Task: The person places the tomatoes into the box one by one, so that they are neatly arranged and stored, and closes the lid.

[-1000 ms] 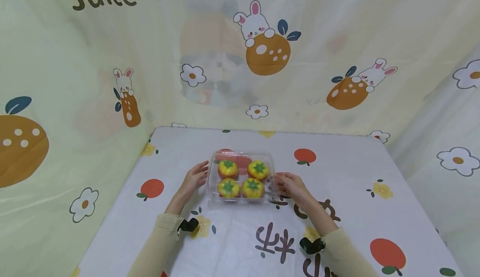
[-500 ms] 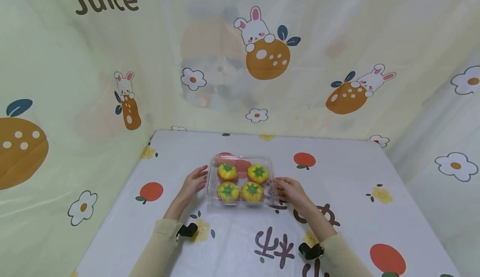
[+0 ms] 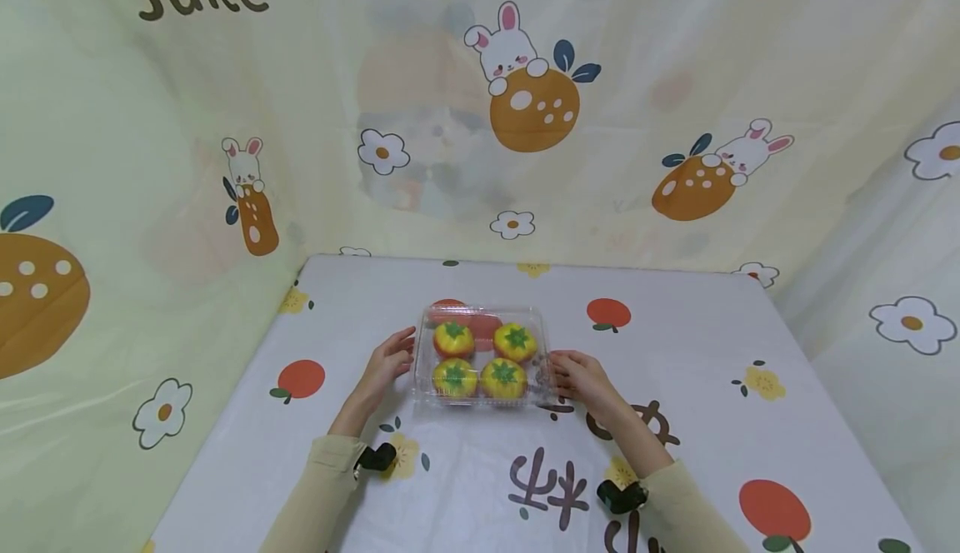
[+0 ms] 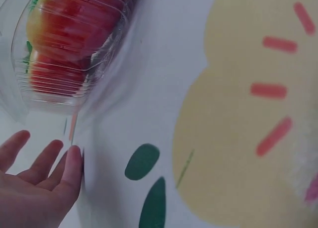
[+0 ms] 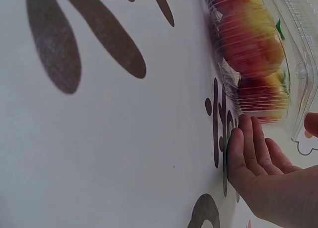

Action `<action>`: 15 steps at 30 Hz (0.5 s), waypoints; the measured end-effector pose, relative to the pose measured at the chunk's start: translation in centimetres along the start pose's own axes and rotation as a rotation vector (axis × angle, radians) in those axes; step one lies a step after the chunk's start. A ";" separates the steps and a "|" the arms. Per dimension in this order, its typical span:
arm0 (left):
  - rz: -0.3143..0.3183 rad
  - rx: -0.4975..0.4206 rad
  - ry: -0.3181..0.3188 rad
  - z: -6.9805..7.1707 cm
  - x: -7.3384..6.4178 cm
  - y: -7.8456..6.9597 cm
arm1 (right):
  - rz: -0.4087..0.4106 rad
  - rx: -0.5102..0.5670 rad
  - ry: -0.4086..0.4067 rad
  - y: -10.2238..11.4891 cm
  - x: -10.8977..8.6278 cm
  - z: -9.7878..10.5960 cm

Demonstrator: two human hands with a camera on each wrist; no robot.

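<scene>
On the table lies a clear plastic clamshell box point(image 3: 486, 330), its lid down. Inside show several round yellow-and-red fruits point(image 3: 504, 378) with green leafy tops, set in two rows. My left hand point(image 3: 386, 370) is at the box's left side, its fingers spread and relaxed; the left wrist view has a gap between those fingers point(image 4: 73, 163) and the box. At the right side is my right hand point(image 3: 585, 380), fingers nearly straight. In the right wrist view its fingertips point(image 5: 245, 119) are right at the box's end wall, and the thumb stands apart near the lid's edge.
A white cloth printed with red fruit, yellow flowers and dark lettering covers the table point(image 3: 690, 320). Printed curtains point(image 3: 442, 236) hang behind it and at both sides. Each wrist carries a small black camera point(image 3: 621, 496).
The head view shifts slightly up and down. Both hands and the box stay where they were relative to each other.
</scene>
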State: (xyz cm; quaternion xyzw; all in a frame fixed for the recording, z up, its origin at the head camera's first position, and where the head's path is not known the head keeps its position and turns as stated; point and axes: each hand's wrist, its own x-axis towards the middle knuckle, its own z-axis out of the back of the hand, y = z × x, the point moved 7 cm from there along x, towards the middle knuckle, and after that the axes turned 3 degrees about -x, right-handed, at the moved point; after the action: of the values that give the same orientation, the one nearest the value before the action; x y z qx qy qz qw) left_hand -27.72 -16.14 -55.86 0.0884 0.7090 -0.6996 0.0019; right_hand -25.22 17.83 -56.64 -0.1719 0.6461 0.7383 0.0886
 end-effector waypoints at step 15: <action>-0.026 0.047 0.051 -1.1 -2.1 -3.4 | 0.010 -0.143 0.026 0.1 -1.7 -0.2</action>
State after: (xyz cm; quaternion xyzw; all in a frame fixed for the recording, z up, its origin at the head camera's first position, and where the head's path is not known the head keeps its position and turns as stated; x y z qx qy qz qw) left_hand -25.93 -15.34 -52.18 0.0970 0.6932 -0.7136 -0.0276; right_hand -23.67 17.81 -55.90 -0.1844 0.5936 0.7807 0.0640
